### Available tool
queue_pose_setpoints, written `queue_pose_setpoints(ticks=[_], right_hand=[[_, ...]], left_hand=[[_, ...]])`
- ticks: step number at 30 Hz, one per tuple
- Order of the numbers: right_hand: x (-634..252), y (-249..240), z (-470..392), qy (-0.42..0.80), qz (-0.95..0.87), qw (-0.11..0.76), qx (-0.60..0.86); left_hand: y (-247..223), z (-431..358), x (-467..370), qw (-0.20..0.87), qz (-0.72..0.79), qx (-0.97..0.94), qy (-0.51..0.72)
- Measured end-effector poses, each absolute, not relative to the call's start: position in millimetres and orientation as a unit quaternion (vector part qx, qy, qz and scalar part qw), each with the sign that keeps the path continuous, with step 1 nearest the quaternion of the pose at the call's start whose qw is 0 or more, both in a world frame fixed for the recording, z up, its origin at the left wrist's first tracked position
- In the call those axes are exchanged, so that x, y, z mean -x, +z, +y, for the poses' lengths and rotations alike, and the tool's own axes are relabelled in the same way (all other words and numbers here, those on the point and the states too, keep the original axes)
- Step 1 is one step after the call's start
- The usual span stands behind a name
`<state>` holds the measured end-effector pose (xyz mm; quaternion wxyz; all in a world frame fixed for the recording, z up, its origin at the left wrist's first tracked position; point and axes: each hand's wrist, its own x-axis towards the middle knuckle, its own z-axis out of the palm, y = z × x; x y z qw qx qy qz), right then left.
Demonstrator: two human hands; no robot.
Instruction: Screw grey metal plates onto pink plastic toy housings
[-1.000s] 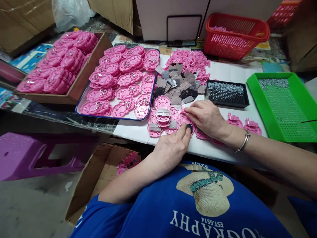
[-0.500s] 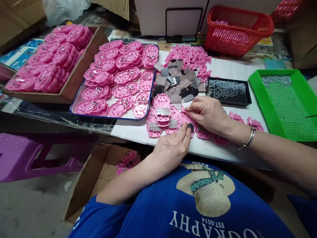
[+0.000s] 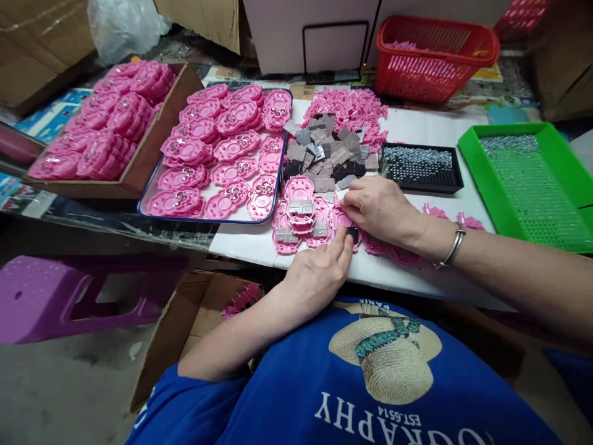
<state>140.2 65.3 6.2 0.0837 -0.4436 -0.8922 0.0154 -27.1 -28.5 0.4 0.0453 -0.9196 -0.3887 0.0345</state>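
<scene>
Near the table's front edge, a pink plastic casing (image 3: 341,217) with a dark metal plate (image 3: 353,234) lies between my two hands. The fingertips of my left hand (image 3: 319,272) rest on its lower part beside the dark plate. My right hand (image 3: 382,207) is pinched at the casing's upper end; whatever is between its fingertips is hidden. Just to the left are more pink casings (image 3: 286,238) with silver plates, one stacked on top. Further pink casings lie partly under my right wrist. Loose metal plates (image 3: 340,154) are heaped behind my hands.
A blue-rimmed tray (image 3: 208,219) of pink casings stands left, beside a full cardboard box (image 3: 162,130). Small pink parts (image 3: 347,108) lie behind the plates, near a red basket (image 3: 417,74). Right are a black screw tray (image 3: 421,185) and a green tray (image 3: 551,148). A purple stool (image 3: 41,296) stands lower left.
The camera view has shifted slightly. Both hands stay at the same casing, with little visible change in their fingers.
</scene>
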Motion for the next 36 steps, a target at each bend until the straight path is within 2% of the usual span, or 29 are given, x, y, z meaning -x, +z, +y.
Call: queue_pose_setpoints(ticks=[7, 18, 36], right_hand=[[-139, 3, 61, 0.008, -0.882, 0.068, 0.466], [-128, 13, 60, 0.016, -0.888, 0.033, 0.458], [-146, 9, 59, 0.015, -0.896, 0.086, 0.436]], left_hand=[[-1, -29, 27, 0.078, -0.387, 0.918, 0.035], [-4, -26, 27, 0.064, -0.391, 0.918, 0.025], [-2, -28, 27, 0.08, -0.4, 0.913, 0.012]])
